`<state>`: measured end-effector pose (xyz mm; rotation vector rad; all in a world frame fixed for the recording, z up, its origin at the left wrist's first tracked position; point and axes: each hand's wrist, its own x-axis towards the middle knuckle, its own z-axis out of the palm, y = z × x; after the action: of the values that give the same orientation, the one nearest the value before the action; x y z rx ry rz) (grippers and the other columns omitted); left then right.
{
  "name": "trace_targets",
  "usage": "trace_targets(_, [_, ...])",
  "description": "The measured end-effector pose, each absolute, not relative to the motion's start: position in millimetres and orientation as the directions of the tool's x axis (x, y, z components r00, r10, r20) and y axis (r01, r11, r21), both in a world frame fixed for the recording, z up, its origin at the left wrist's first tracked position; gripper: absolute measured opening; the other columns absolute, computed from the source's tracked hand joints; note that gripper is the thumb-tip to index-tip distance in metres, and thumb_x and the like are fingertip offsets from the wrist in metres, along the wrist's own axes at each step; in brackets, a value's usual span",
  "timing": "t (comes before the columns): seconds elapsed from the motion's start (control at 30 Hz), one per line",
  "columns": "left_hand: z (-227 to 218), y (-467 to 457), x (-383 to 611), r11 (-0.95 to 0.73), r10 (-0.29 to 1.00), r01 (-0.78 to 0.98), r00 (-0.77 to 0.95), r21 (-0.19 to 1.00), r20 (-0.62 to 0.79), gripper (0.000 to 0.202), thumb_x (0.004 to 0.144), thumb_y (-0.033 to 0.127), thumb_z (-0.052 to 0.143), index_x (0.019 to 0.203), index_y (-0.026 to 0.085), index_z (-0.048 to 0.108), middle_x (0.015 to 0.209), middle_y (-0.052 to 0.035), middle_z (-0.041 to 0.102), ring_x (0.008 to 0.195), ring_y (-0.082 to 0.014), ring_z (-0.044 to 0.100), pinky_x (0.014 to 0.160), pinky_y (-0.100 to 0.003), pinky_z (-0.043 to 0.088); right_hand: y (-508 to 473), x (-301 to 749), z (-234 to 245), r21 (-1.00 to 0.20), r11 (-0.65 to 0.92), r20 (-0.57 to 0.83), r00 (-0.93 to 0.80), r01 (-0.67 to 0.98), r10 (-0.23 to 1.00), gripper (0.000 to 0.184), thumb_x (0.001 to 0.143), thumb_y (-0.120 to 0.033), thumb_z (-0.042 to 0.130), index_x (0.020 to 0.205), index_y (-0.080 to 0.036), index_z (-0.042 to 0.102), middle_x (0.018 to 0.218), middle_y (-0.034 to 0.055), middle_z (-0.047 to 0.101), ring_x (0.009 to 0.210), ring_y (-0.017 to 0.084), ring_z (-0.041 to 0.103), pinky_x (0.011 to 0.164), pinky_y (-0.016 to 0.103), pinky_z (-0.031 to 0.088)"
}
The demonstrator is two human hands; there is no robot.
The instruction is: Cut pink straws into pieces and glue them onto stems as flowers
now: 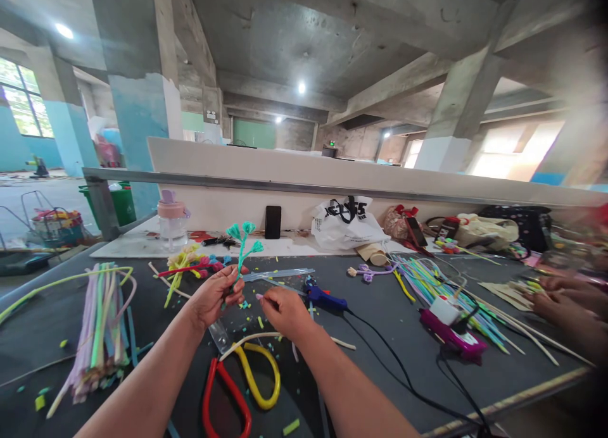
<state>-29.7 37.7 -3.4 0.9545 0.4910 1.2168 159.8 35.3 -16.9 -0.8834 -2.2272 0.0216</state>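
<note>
Over the dark work table (57, 318), just past its middle, I've got both hands up close together. My left hand (215, 297) has its fingers curled shut around the bottom of a teal pipe-cleaner sprig (242, 240), which stands nearly upright with three fluffy tips above the knuckles. My right hand (284, 309) sits just beside it, thumb and forefinger pinched on a pale pink bit (259, 297); too small for me to say what it is. Right under my wrists lie scissors (237, 378) with one red and one yellow handle, blades pointing up toward the left hand, and a pale stick crosses over them. Just beyond my right hand is a blue glue gun (326, 297), its black cord (380, 346) trailing off to the near right edge. Clear glue sticks (278, 274) lie behind the hands. Far left, a thick bundle of pastel pipe cleaners (101, 327); behind it, a heap of yellow and pink ones (187, 264). To the right, a pink glue gun (451, 338) rests on a spread of coloured stems (427, 280). Along the back ledge: a pink-lidded bottle (171, 223), a black phone (272, 221), a white plastic bag (346, 224). Another person's hands (567, 299) work at the far right edge, well apart from mine. Green and teal scraps litter the table.
</note>
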Motion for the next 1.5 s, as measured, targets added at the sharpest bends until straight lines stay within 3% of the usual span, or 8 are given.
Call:
trace_targets(0.23, [-7.6, 40.8, -34.4, 0.045, 0.943, -0.565, 0.296, 0.824, 0.151, 0.015, 0.079, 0.026, 0.059, 0.089, 0.016, 0.058, 0.054, 0.0049, 0.051, 0.036, -0.0022, 0.037, 0.05, -0.022, 0.044, 36.2, 160.1, -16.5, -0.264, 0.761, 0.619, -0.501, 0.593, 0.605, 0.033, 0.086, -0.024, 0.044, 0.054, -0.018, 0.04, 0.053, -0.0029, 0.043, 0.053, 0.009, 0.039, 0.054, 0.022, 0.027])
trace_targets(0.43, [-12.7, 46.8, -41.3, 0.042, 0.967, -0.589, 0.226, 0.807, 0.114, 0.013, 0.077, 0.021, 0.061, 0.089, 0.016, 0.057, 0.062, 0.0011, 0.056, 0.05, -0.0076, 0.053, 0.059, -0.026, 0.05, 37.3, 159.4, -18.9, -0.271, 0.761, 0.616, -0.502, 0.589, 0.608, 0.032, 0.086, -0.024, 0.044, 0.055, -0.018, 0.042, 0.054, -0.0032, 0.041, 0.053, 0.009, 0.038, 0.054, 0.022, 0.027])
trace_targets(0.53, [-14.5, 49.5, -43.0, 0.028, 0.976, -0.593, 0.189, 0.804, 0.105, 0.01, 0.077, 0.018, 0.06, 0.086, 0.016, 0.057, 0.065, 0.0002, 0.057, 0.053, -0.009, 0.055, 0.055, -0.025, 0.05, 38.0, 159.5, -20.0, -0.275, 0.762, 0.615, -0.502, 0.586, 0.608, 0.03, 0.086, -0.024, 0.044, 0.056, -0.018, 0.044, 0.055, -0.0031, 0.042, 0.054, 0.009, 0.038, 0.055, 0.022, 0.028])
trace_targets(0.87, [-12.9, 48.8, -37.9, -0.01, 0.971, -0.594, 0.187, 0.804, 0.15, 0.014, 0.071, 0.02, 0.066, 0.08, 0.013, 0.058, 0.064, 0.0012, 0.051, 0.05, -0.0061, 0.046, 0.039, -0.015, 0.034, 38.6, 160.2, -19.9, -0.278, 0.76, 0.619, -0.495, 0.588, 0.61, 0.03, 0.086, -0.024, 0.044, 0.056, -0.018, 0.045, 0.055, -0.0027, 0.043, 0.054, 0.009, 0.039, 0.055, 0.021, 0.029])
trace_targets(1.17, [-15.3, 47.6, -38.0, 0.018, 0.961, -0.552, 0.239, 0.834, 0.138, 0.02, 0.072, 0.028, 0.067, 0.082, 0.013, 0.058, 0.057, 0.0048, 0.042, 0.046, -0.0046, 0.04, 0.038, -0.015, 0.029, 38.3, 159.8, -20.5, -0.28, 0.759, 0.618, -0.494, 0.588, 0.611, 0.029, 0.085, -0.024, 0.045, 0.057, -0.018, 0.045, 0.055, -0.0028, 0.043, 0.054, 0.009, 0.04, 0.056, 0.021, 0.029])
trace_targets(1.5, [-20.0, 53.3, -39.4, 0.004, 0.982, -0.495, 0.166, 0.869, 0.09, 0.02, 0.07, 0.028, 0.067, 0.078, 0.011, 0.059, 0.049, 0.0076, 0.036, 0.038, -0.0027, 0.031, 0.033, -0.012, 0.019, 38.6, 160.0, -20.7, -0.283, 0.763, 0.609, -0.505, 0.582, 0.611, 0.03, 0.086, -0.024, 0.044, 0.057, -0.018, 0.043, 0.056, -0.0026, 0.043, 0.055, 0.01, 0.041, 0.056, 0.021, 0.03])
